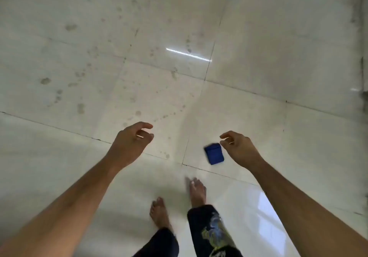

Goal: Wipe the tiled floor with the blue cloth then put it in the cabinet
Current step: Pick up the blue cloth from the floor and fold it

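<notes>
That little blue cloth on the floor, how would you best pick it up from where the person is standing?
The blue cloth lies flat on the tiled floor, folded into a small neat rectangle, so I would come straight down from above with the right hand, which is nearest. Probably best to pinch across the short width, thumb on one long edge and fingers on the other, so the folds stay together in the grip.

Two bare feet stand at the bottom of the view, the left foot [159, 213] a little behind the right foot [197, 193]. Dark trouser legs [211, 234] cover the ankles; the right one carries a yellow and blue printed pattern. On the far right edge there is a grey, rough wall base [363, 37].
</notes>
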